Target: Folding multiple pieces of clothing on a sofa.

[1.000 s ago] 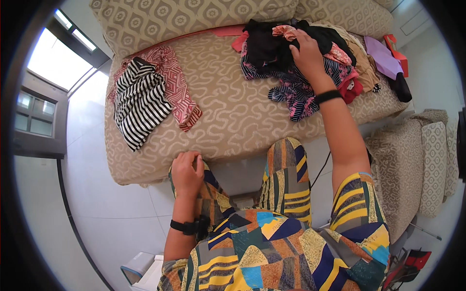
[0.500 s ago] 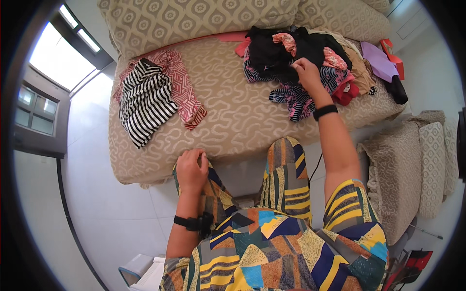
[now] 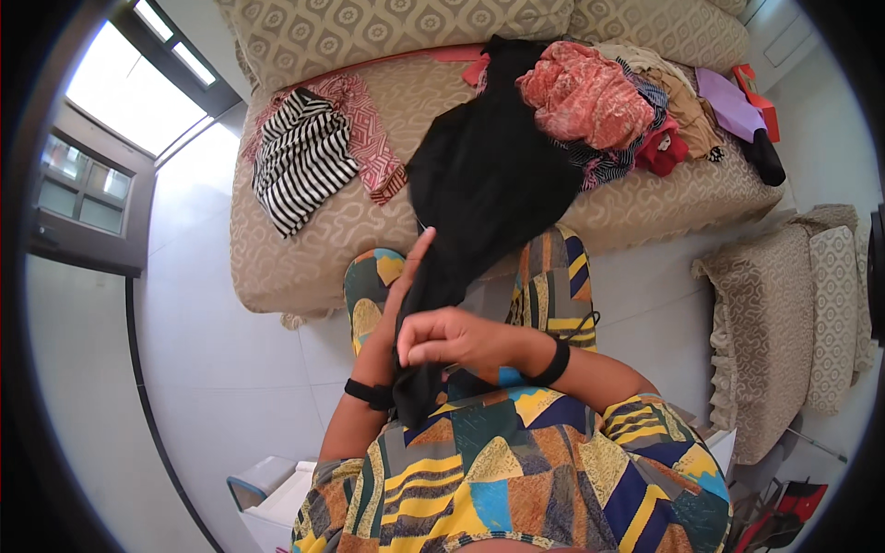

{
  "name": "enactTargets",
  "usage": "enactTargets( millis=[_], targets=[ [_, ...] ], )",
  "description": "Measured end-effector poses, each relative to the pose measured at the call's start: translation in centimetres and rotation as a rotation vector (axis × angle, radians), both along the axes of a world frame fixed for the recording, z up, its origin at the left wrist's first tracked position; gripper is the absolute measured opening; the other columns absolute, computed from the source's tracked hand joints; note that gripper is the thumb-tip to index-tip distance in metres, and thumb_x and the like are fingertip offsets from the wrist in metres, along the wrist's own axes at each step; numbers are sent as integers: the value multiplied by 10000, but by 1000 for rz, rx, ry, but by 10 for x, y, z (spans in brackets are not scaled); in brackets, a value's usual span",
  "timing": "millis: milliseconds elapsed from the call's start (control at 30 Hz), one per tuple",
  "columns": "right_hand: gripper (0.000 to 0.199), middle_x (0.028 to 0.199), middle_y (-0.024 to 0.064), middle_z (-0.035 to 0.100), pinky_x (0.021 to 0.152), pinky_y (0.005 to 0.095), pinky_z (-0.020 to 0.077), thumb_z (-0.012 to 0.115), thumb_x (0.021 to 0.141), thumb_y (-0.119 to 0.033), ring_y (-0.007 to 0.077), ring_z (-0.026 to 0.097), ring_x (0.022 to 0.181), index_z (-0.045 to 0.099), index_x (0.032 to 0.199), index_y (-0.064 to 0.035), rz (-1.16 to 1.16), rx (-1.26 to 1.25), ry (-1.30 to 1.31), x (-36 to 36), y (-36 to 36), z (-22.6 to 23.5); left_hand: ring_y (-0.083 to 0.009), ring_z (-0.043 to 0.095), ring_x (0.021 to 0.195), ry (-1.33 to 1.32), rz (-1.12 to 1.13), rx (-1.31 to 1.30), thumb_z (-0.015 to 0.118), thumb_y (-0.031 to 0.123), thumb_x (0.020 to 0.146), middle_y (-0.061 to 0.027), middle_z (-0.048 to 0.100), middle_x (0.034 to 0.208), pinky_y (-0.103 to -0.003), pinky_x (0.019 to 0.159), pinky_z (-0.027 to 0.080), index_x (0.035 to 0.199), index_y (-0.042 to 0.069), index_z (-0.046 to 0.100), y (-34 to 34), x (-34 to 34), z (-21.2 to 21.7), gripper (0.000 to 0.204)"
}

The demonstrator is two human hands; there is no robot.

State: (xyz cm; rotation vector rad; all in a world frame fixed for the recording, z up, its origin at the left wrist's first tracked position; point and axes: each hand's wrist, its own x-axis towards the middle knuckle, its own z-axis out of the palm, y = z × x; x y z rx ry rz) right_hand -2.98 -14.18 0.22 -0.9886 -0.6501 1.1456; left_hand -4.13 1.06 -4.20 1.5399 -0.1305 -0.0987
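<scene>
1. The patterned sofa [image 3: 267, 267] spans the upper half of the frame, its seat carrying loose clothes; anything dragged over its front edge could slip to the floor.
2. The black garment [image 3: 502, 175] stretches from upper centre down to the person's lap at lower centre. Its far end reaches the heap, so a hard pull might bring neighbouring pieces along, or strain the fabric if it is caught underneath.
3. The coral patterned cloth [image 3: 585, 97], upper right of centre, lies bunched against the black one; that contact could make it tumble forward.
4. The striped garment [image 3: 304, 161] rests at upper left; a wide sweep leftward might knock it askew.
5. The right hand [image 3: 447, 339], at centre, is closed on the black garment; a loose pinch could let it slide away.
6. The left hand [image 3: 406, 286], beside it, is partly hidden by cloth, one finger extended; I cannot tell whether it grips.
</scene>
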Motion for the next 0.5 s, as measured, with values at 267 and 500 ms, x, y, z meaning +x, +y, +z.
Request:
enactTargets(
  millis=[267,500],
  targets=[
    [183,892,53,640,691,268,537,597,926,-148,112,622,813,615,1047,-11,-208,-214,-143,-6,-17,-6,-282,572,1107,-10,116,-616,522,407,976,-79,564,1086,-484,957,473,1191,85,504,34,-16,-31,388],
    [395,1182,88,579,928,388,492,523,1001,-331,216,562,1113,496,1248,-24,-735,-146,245,-10,-28,-34,-349,421,1334,-95,-68,-949,575,546,906,-115,494,1386,-598,1041,369,1256,150,468,40,-32,41,540]
  ],
)
